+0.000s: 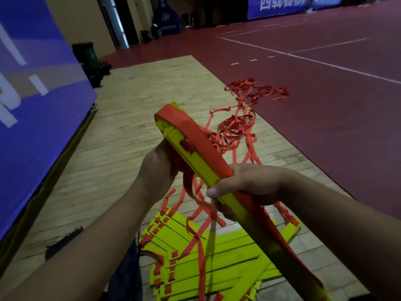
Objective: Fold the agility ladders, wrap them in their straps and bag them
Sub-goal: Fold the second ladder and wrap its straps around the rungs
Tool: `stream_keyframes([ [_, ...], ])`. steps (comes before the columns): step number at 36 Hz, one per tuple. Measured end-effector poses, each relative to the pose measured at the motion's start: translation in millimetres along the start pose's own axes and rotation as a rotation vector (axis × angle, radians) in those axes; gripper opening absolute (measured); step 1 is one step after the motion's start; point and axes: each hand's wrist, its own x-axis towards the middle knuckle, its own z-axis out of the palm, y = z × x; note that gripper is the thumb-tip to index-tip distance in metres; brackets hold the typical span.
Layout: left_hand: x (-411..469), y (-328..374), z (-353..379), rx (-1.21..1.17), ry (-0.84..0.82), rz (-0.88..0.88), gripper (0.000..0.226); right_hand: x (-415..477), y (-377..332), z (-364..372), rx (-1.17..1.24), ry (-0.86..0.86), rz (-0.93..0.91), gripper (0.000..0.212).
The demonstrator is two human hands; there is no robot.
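Folded ladder bundle (201, 157) is up off the floor. Right hand (245, 183) grips its middle to steady it. Left hand (158, 168) grips its far part with the red strap (195, 133), likely tensioning the wrap. Second ladder (195, 268) lies fanned on the floor (121, 131) below.

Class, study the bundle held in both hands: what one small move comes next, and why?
Probably the left hand should draw the loose red strap round the stacked yellow rungs while the right hand grips them: one run lies along the stack, the rest dangles.

The wooden floor (121, 148) bears fanned yellow rungs (234, 263), tangled red straps (236, 129) and perhaps a dark bag (128, 279).
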Motion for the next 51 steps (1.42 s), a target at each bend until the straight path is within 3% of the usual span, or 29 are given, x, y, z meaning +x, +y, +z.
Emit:
stream_keyframes([
  [4, -2, 24, 17, -0.107, -0.121, 0.119, 0.070, -1, 1, -1, 0.016, 0.007, -0.019, 0.010],
  [8, -2, 24, 16, -0.119, -0.361, 0.113, 0.078, -2, 3, -2, 0.028, 0.040, -0.020, 0.010],
  [14, -3, 23, 12, -0.063, -0.436, 0.079, 0.102, 2, 7, -3, -0.029, 0.259, 0.005, 0.016],
  [17, -5, 25, 21, 0.085, -0.255, 0.020, 0.104, 12, 12, 1, -0.199, 0.446, 0.024, 0.022],
  [20, -7, 23, 31, 0.301, -0.074, -0.089, 0.076, 28, 24, 6, -0.472, 0.651, 0.048, 0.027],
  [24, -9, 20, 32, 0.200, 0.046, -0.249, 0.062, 44, 36, 16, -0.873, 0.888, 0.069, 0.028],
  [27, -9, 17, 33, 0.074, 0.130, -0.230, 0.045, 47, 37, 19, -1.016, 0.930, 0.056, 0.030],
  [35, -5, 17, 26, 0.006, 0.225, -0.054, 0.033, 38, 18, 3, -0.724, 0.632, -0.053, 0.045],
  [40, -1, 19, 19, -0.117, 0.131, -0.019, 0.039, 23, 5, -8, -0.564, 0.441, -0.077, 0.044],
  [45, 3, 21, 19, -0.249, -0.025, -0.003, 0.028, 14, 2, -14, -0.116, 0.267, -0.048, 0.037],
  [47, 4, 21, 19, -0.275, -0.084, 0.002, 0.028, 16, 4, -14, -0.024, 0.153, -0.008, 0.045],
  [49, 4, 21, 18, -0.272, -0.121, 0.010, 0.025, 18, 8, -14, 0.079, -0.046, 0.060, 0.068],
  [51, 5, 21, 16, -0.257, -0.148, 0.020, 0.025, 20, 9, -13, 0.178, -0.243, 0.072, 0.061],
])
